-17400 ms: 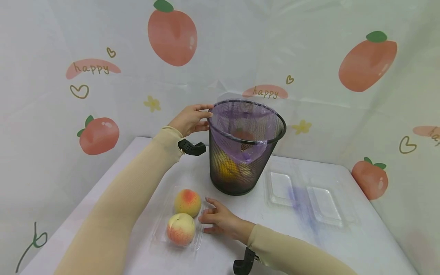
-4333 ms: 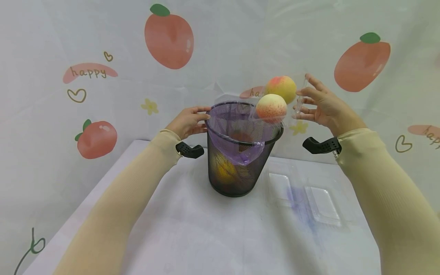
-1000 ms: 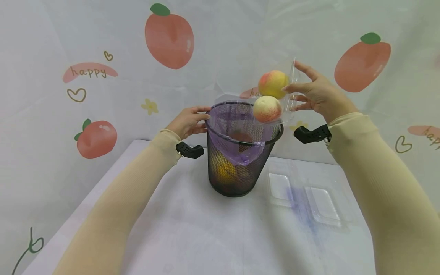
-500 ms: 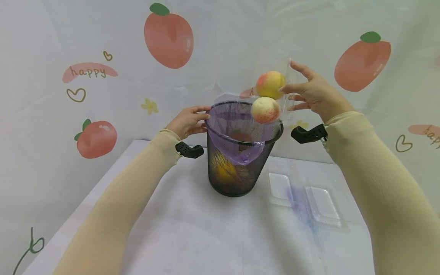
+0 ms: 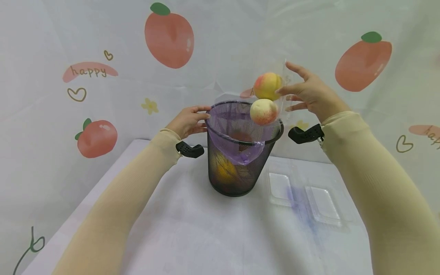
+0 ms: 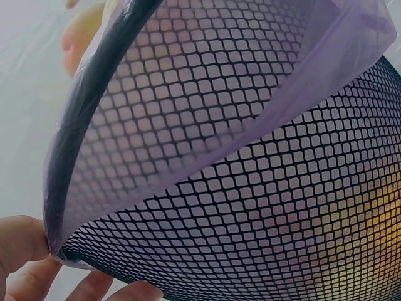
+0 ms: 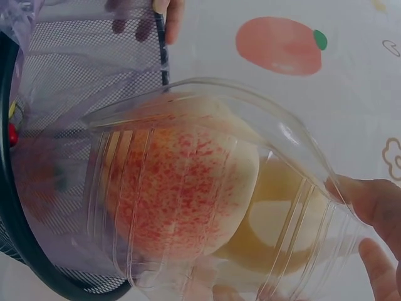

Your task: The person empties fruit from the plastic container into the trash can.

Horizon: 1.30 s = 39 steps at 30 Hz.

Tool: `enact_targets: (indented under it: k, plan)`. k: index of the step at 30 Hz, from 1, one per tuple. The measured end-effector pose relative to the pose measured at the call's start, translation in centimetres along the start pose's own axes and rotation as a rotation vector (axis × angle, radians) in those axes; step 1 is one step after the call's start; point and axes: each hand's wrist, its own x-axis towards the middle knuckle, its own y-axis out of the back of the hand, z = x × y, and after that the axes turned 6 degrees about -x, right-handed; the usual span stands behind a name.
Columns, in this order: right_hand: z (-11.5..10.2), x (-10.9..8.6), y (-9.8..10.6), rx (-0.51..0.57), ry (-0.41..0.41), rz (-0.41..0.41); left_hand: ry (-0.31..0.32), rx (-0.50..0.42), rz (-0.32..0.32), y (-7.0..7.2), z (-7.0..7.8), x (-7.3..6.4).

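My left hand [image 5: 188,122] pinches the left rim of a black mesh wastebasket [image 5: 230,185], thumb and fingers on either side in the left wrist view. A purple plastic bag [image 5: 240,152] lines the basket and folds over its rim. Above the basket's right side, my right hand [image 5: 311,93] grips a clear plastic box [image 7: 291,135] by its edge. The box is tipped toward the basket's mouth. Inside it are a yellow-red peach [image 5: 268,86] and, lower down, a pale peach with red speckles [image 5: 264,112].
Yellow and red fruit [image 5: 225,170] shows through the basket's mesh. Two clear plastic boxes [image 5: 323,206] lie on the white table [image 5: 192,233] to the right. Behind stands a white cloth backdrop [image 5: 220,46] printed with fruit.
The box with both peaches lay on the table at first; my right hand has lifted it over the basket. Lately it has shifted slightly left. My left hand has stayed on the rim.
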Motion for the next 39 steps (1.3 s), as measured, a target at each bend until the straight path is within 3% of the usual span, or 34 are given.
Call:
enact_targets:
  k: [39]
  plan:
    - [-0.35,0.07,-0.69,-0.142,0.042,0.032,0.004,0.017,0.041,0.01,-0.11,0.18]
